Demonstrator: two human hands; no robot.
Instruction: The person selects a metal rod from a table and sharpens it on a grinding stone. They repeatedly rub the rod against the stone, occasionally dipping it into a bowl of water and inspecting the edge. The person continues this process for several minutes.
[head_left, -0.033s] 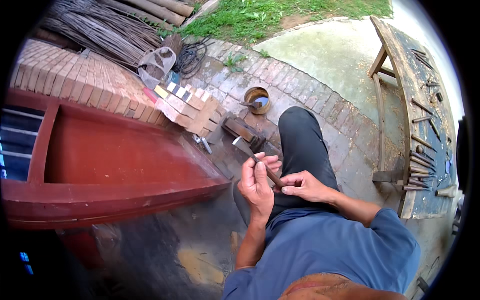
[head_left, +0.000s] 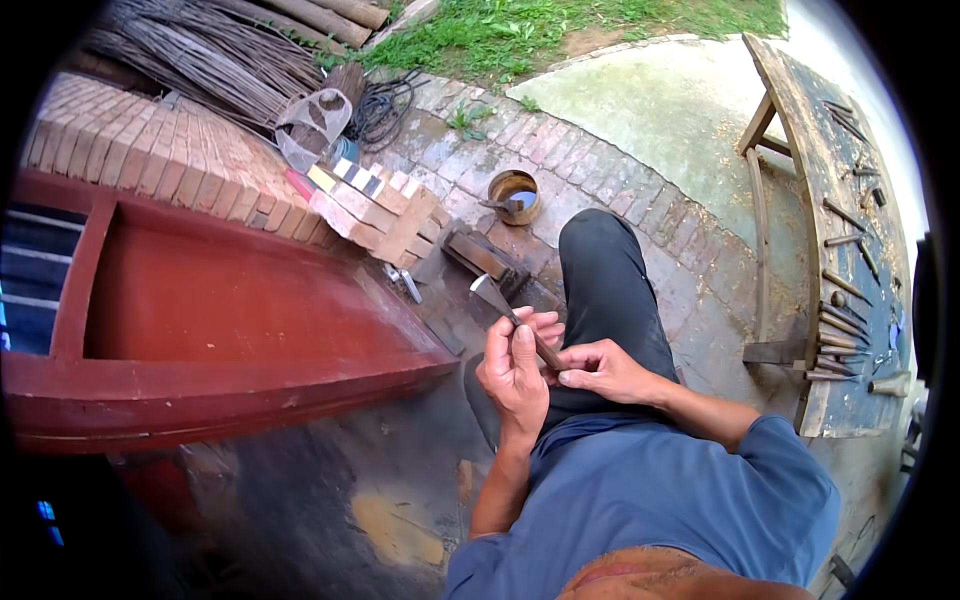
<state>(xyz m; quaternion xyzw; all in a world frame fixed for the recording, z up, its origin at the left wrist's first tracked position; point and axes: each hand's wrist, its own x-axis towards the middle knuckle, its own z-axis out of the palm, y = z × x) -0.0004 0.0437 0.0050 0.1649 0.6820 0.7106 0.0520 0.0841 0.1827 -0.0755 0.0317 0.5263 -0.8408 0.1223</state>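
Note:
A chisel with a pale, flared metal blade and brown wooden handle is held diagonally over my lap, blade toward the upper left. My left hand grips its shaft between thumb and fingers, the other fingertips curled loosely upward. My right hand pinches the lower end of the handle, just above my dark-trousered leg. Beyond the blade lies a dark, worn block on the brick paving. Behind that stands a rusty round pot with liquid and a dark handled object in it.
To my left are a red wooden frame, a brick ledge and stacked blocks. Bundled poles and coiled hose lie behind. On my right, a slanted wooden bench holds several chisels and tools.
The chisel blade has shifted very slightly to the right. Both hands keep the same grip on it.

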